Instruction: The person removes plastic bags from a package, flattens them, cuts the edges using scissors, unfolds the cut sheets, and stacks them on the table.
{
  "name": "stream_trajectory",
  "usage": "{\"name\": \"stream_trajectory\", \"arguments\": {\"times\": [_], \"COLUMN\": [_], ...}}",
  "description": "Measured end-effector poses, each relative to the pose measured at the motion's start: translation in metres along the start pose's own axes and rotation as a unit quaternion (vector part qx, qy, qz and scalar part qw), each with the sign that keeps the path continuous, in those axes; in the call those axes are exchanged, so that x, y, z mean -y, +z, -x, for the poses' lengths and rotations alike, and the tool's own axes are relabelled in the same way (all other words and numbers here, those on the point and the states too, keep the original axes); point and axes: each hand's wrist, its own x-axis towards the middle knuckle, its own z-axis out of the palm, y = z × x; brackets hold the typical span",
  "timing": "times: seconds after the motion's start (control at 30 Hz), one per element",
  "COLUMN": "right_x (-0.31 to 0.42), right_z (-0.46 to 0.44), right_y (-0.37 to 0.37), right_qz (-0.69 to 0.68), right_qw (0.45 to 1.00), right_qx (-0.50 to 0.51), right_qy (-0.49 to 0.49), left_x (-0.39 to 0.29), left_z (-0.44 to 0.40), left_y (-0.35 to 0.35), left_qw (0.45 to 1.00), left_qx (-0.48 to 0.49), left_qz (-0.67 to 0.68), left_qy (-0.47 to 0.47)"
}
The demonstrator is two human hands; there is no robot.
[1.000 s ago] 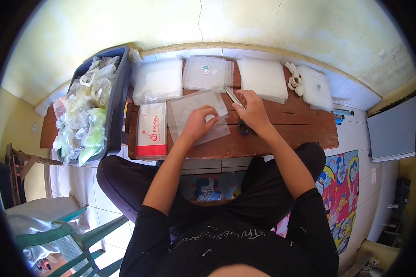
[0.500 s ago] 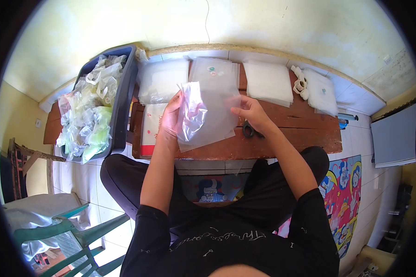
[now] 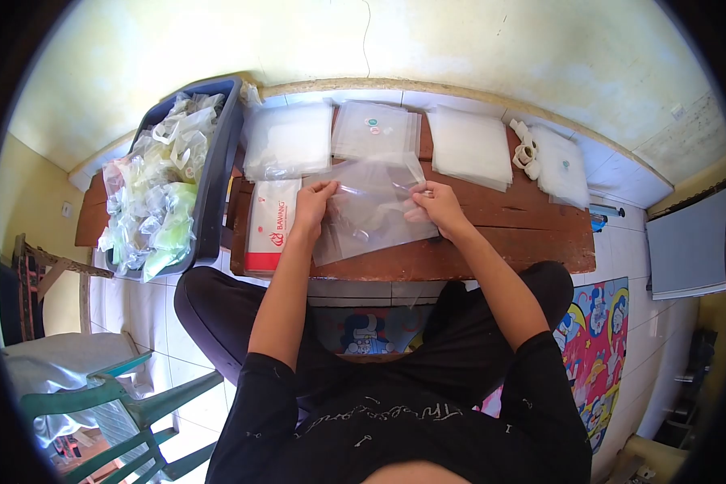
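A clear plastic bag (image 3: 371, 211) is stretched between my two hands over the near part of the wooden table. My left hand (image 3: 313, 206) pinches its left side, thumb uppermost. On the other side, my right hand (image 3: 441, 208) grips the right edge between thumb and fingers. Just left of my left hand lies a white and red packet (image 3: 268, 222) printed "BAWANG". Behind the held bag sits a stack of clear plastic bags (image 3: 373, 133) with small round stickers on top.
A dark tub (image 3: 231, 153) full of crumpled plastic bags (image 3: 165, 177) stands at the left. More stacks of plastic lie along the back of the table (image 3: 524, 230), beside a whitish roll (image 3: 525, 153). A green chair (image 3: 129, 407) is at lower left.
My right hand has closed on the bag's edge. The shiny, bunched plastic in my left hand is now spread out between both hands. The scissors near my right hand are no longer visible.
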Motion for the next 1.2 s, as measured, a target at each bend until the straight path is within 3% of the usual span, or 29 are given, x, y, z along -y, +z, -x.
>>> {"name": "stream_trajectory", "arguments": {"times": [0.07,0.2,0.27,0.37,0.5,0.73,0.83,1.0,1.2], "right_x": [0.001,0.0,0.0,-0.001,-0.003,0.009,0.028,0.069,0.081], "right_z": [-0.001,-0.003,-0.003,-0.003,-0.003,-0.015,-0.04,-0.088,-0.145], "right_y": [0.0,0.002,0.001,-0.001,-0.002,0.007,0.023,0.076,0.139], "right_qz": [-0.029,-0.082,-0.08,-0.077,-0.072,-0.02,0.021,-0.112,-0.123], "right_qw": [0.999,0.996,0.996,0.996,0.995,0.998,0.994,0.983,0.982], "right_qx": [0.007,-0.001,-0.013,-0.032,-0.044,-0.029,-0.028,-0.003,-0.03], "right_qy": [-0.012,-0.042,-0.041,-0.045,-0.05,-0.046,-0.103,-0.148,-0.137], "left_x": [-0.009,-0.027,-0.031,-0.012,-0.005,-0.03,-0.068,-0.115,-0.137], "left_z": [0.007,0.018,0.022,0.015,0.01,0.005,0.005,-0.016,-0.061], "left_y": [0.004,0.009,0.011,0.007,0.008,-0.003,-0.017,-0.063,-0.118], "left_qw": [0.997,0.996,0.997,0.999,0.998,0.995,0.992,0.983,0.975], "left_qx": [-0.053,-0.062,-0.009,0.049,0.042,-0.047,-0.068,-0.099,-0.148], "left_qz": [0.013,0.061,0.077,0.013,-0.02,-0.019,-0.027,-0.031,-0.059], "left_qy": [0.053,0.034,-0.009,0.011,0.041,0.083,0.104,0.149,0.152]}}
